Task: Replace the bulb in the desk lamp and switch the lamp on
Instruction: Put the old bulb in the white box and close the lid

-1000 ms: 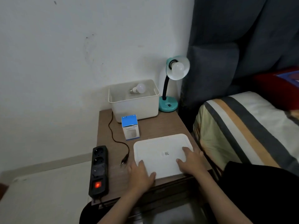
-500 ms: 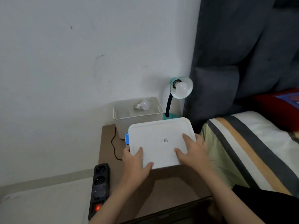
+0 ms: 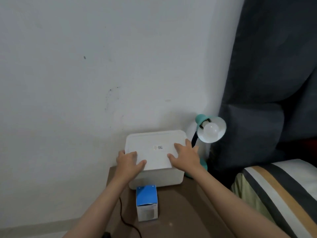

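Note:
A teal desk lamp [image 3: 200,120] stands at the back right of the brown bedside table [image 3: 185,206], with a white bulb [image 3: 211,132] in its shade, unlit. A white lid [image 3: 154,140] lies on top of the white bin [image 3: 163,178] beside the lamp. My left hand [image 3: 129,163] grips the lid's near left corner. My right hand [image 3: 186,156] rests on its near right side, close to the lamp's black neck. The bin's inside is hidden by the lid. A blue and white bulb box [image 3: 147,202] stands upright in front of the bin.
A black cord [image 3: 127,222] runs across the table's left front. A bed with a striped cover [image 3: 281,191] lies to the right, with a dark headboard [image 3: 274,83] behind it. The white wall [image 3: 103,66] is directly behind the table.
Both hands lifted the lid off the table front and carried it back onto the bin, covering the loose bulb inside. The view tilted up, so the power strip left the frame.

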### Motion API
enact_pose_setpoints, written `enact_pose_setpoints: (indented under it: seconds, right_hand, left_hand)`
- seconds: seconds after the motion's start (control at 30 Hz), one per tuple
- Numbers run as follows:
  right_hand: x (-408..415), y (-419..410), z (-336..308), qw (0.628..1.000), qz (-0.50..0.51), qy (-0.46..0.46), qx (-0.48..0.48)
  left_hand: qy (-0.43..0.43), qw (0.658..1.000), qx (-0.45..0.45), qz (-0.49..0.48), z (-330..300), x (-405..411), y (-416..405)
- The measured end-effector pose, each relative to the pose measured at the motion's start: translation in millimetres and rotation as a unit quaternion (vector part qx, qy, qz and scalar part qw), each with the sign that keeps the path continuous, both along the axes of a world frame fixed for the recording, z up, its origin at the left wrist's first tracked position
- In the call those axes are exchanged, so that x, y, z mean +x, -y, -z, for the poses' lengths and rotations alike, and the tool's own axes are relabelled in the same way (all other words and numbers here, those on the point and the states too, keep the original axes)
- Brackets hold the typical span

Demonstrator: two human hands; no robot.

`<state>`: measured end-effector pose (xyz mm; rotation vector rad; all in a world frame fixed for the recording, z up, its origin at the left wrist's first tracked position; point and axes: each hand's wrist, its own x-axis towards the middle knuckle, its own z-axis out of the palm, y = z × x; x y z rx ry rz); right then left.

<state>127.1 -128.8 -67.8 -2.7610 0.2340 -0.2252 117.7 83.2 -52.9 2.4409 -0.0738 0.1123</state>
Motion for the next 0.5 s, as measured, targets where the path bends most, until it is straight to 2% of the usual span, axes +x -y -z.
enact_pose_setpoints:
  seconds: [0.3, 0.5]
  right_hand:
    - [45.2, -1.9, 11.9, 0.998, 0.020, -0.038, 0.051]
    - [44.9, -5.1, 22.6, 0.999, 0.018, -0.026, 0.020]
  left_hand:
    - [-0.013, 0.999, 0.032, -0.012, 12.3, 46.4, 1.9]
    - [0.003, 0.999, 0.038, -0.010, 22.5, 44.7, 1.1]
